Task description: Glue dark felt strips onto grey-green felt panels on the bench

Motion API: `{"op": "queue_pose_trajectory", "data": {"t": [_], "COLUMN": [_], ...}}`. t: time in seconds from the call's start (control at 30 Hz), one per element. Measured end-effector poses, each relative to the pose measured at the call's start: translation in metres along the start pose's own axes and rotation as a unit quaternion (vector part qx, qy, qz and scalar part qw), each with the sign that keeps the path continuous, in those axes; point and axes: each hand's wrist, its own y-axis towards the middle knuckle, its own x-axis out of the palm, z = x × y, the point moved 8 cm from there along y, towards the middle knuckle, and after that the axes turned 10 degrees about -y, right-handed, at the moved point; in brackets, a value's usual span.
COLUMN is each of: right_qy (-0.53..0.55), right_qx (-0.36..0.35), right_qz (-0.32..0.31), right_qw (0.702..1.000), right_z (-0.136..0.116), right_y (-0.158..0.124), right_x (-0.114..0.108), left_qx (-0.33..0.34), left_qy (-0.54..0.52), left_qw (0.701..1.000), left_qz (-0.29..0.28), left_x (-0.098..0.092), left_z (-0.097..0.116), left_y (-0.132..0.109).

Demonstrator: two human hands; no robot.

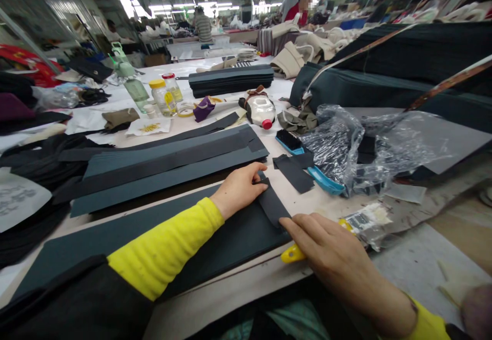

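Left fingers (257, 191): far end | right fingers (295, 230): near end | dark strip (273, 204)

Worktable (292, 204) is carrying a long dark panel (96, 237) under the left hand (242, 186). Just beyond that hand, a stack of dark sheets (184, 171) is lying. Farther beyond, a spray bottle (134, 86), yellow-lidded jar (162, 99) and red-capped jug (261, 108) are resting. Beyond the right hand (326, 242), dark scraps (295, 173), a blue brush (326, 180) and crumpled plastic (338, 130) are lying.
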Motion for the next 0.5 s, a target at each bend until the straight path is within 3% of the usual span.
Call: {"op": "queue_pose_trajectory", "data": {"t": [0.5], "right_qy": [0.007], "right_qx": [0.018], "right_qz": [-0.025], "right_qw": [1.000], "right_z": [0.006], "right_y": [0.004], "right_x": [0.014], "left_qx": [-0.003], "left_qy": [0.041], "left_qw": [0.999], "left_qz": [0.014], "left_x": [-0.001], "left_z": [0.000], "left_y": [0.003]}}
